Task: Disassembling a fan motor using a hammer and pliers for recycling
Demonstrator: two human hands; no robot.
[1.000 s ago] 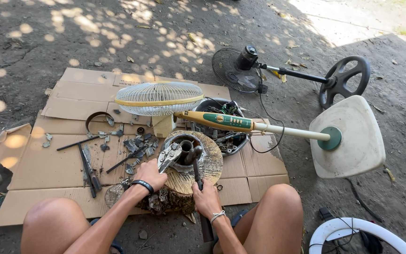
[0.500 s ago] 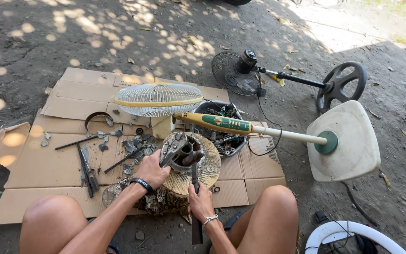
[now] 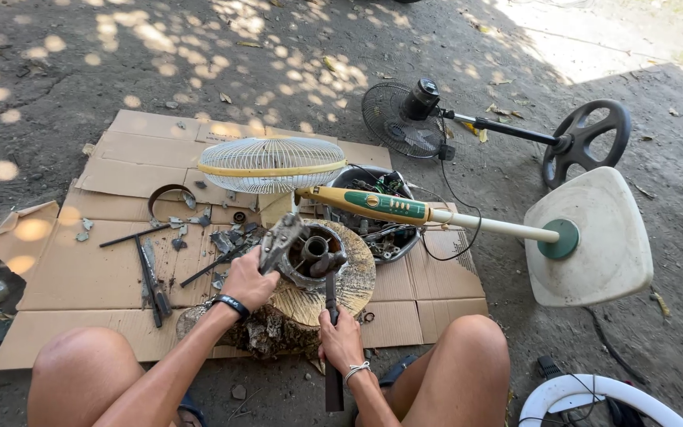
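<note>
Gripping a dark bar (image 3: 331, 316) upright, the right hand (image 3: 340, 341) sat nearest; its long axis ran far toward the motor housing (image 3: 314, 255) on the stump (image 3: 333, 289), where the left hand (image 3: 248, 278) clasped a metal piece (image 3: 278, 239).

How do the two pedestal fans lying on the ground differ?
The black fan lies on bare dirt, farther from the person; the cream fan rests partly on the cardboard. The black fan has a round, spoked open base; the cream fan has a solid squarish base. Both lie tipped over with a wire grille on the head.
</note>
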